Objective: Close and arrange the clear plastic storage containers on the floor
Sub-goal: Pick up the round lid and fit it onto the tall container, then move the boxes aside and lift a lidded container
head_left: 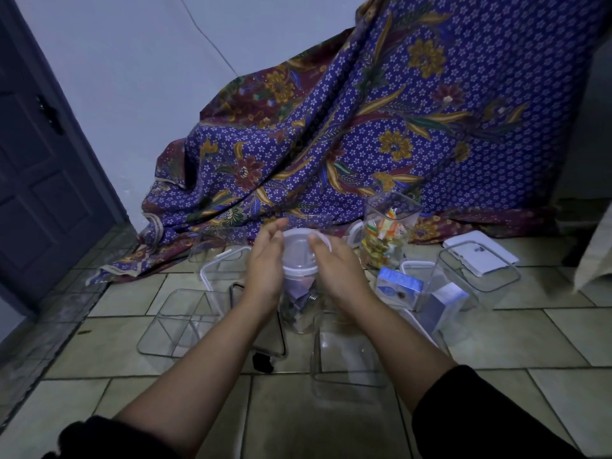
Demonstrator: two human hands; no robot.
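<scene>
I had a round clear jar (299,293) in the middle of the cluster on the tiled floor (496,342), w/ its translucent lid (299,251) sitting on top. Something purplish showed inside the jar; couldn't tell what. My left hand (266,260) was cupped against the left side of the lid, fingers stretched forward and loosely spread, not wrapped round it. My right hand (334,263) pressed on the lid's right edge, fingertips curled over the rim. Both forearms were bare, dark sleeves pushed up near the elbows.

Just in front of the jar, nearer me, stood an empty square container (347,352), open. To the left lay a clear divided tray (175,323) flat on the tiles, and between it and the jar a dark-rimmed lid (265,336). Behind my left hand sat another open box w/ a white rim (215,263). To the right, a small blue-and-white carton (399,288), then a clear box on its side (463,293) w/ a bluish pack in it. Behind the right hand stood a tall open container (389,233) w/ colourful sachets inside. A white flat lid (480,256) lay further right. A purple batik cloth (381,127) draped the back, dark door (43,167) at left.
</scene>
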